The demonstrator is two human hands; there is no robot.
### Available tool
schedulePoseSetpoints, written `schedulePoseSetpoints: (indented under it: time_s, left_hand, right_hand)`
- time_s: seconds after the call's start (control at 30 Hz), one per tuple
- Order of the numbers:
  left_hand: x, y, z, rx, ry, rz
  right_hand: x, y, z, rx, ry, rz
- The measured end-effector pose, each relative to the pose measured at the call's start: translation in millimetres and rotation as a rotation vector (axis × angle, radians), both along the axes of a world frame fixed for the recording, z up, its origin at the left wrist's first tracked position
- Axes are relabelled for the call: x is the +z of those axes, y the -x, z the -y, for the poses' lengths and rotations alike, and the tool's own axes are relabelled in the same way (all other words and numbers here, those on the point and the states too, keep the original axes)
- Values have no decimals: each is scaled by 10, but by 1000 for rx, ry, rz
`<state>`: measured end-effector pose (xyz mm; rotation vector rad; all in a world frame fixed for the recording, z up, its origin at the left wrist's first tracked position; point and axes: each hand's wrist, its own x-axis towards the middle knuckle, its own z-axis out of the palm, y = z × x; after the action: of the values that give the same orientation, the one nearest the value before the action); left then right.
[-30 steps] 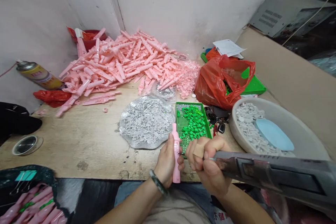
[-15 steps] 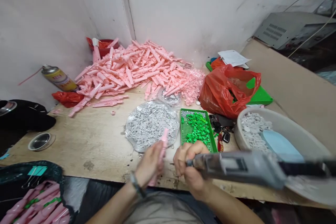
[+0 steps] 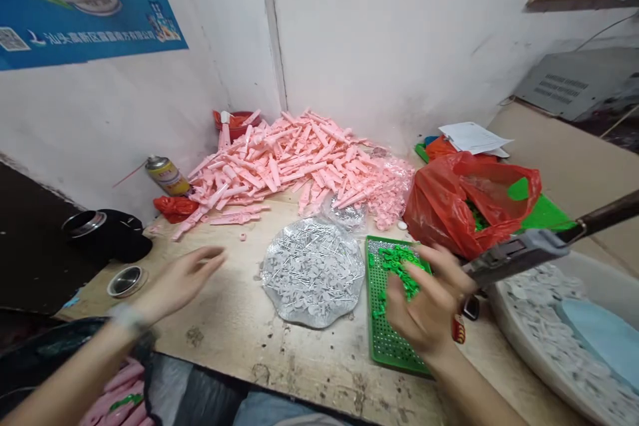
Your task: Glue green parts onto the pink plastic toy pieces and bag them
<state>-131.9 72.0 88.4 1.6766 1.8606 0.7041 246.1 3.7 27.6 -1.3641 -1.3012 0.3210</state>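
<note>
The scene is viewed through one head-worn camera, aimed forward and down from close above the tabletop [image 3: 224, 346]. The left hand [image 3: 180, 283] and right hand [image 3: 424, 303] are framed low, with a wall corner [image 3: 273, 33] seen beyond.

This is a small workshop for plastic parts, set in the corner of a plain white-walled room. A worn wooden counter [image 3: 224, 346] carries a large heap of pink moulded plastic pieces [image 3: 289, 163], a silvery plastic bag of grey pinned parts [image 3: 313, 273], green plastic parts [image 3: 399, 273] on a perforated green tray [image 3: 387, 339], and a wide basin [image 3: 519, 346] of pale small parts. A spray can [image 3: 167, 175] and a vented metal box [image 3: 574, 83] add to the workroom look, and a printed poster [image 3: 84, 6] hangs on the wall.
</note>
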Motion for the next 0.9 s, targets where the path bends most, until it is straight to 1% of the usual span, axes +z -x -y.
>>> schedulePoseSetpoints:
  time_s: [0.03, 0.07, 0.1, 0.17, 0.2, 0.27, 0.3, 0.37, 0.47, 0.5, 0.57, 0.63, 0.7, 0.73, 0.8, 0.83, 0.9]
  left_hand:
    - [-55, -276, -244, -47, 46, -8]
    - [-117, -560, -491, -78, 85, -9]
    - [-182, -836, -727, -77, 95, -5]
    - [-304, -1298, -1119, -51, 113, -3]
    - [-356, -1463, -1265, -39, 127, 5]
    - [-433, -1645, -1449, 2, 157, 30]
    - [-459, -1668, -1489, 30, 165, 49]
    - [-490, -1615, -1478, 106, 154, 103]
    - [-518, -1417, -1258, 262, 54, 207]
    - [-533, -1352, -1135, 313, -1, 243]
    - [-580, -1260, -820, 370, -124, 316]
    - [-644, -1233, -429, 350, -206, 397]
    - [-711, -1248, -18, 291, -224, 501]
    - [-740, -1259, 169, 252, -212, 578]
    - [-786, -1278, 459, 193, -136, 828]
    - [-804, -1290, 552, 169, -79, 921]
    - [-831, -1342, 650, 131, 46, 1030]
  right_hand:
    - [-34, 67, -225, 41, 18, 65]
    - [-67, 126, -479, 95, 139, 293]
    - [-98, 170, -747, 104, 288, 485]
    - [-164, 206, -1258, 81, 396, 570]
    - [-199, 203, -1469, 64, 445, 598]
    - [-270, 187, -1751, 40, 511, 616]
    - [-303, 182, -1817, 38, 540, 627]
    - [-357, 181, -1825, 54, 569, 636]
    - [-407, 165, -1703, 110, 548, 610]
    - [-418, 154, -1668, 140, 527, 591]
    - [-426, 137, -1621, 129, 484, 531]
    - [-393, 134, -1556, 86, 393, 264]
    - [-295, 141, -1405, 95, 324, -10]
    - [-222, 153, -1285, 119, 307, -95]
    - [-51, 214, -969, 242, 323, -121]
    - [33, 269, -788, 318, 334, -117]
    - [160, 418, -430, 634, 379, -76]
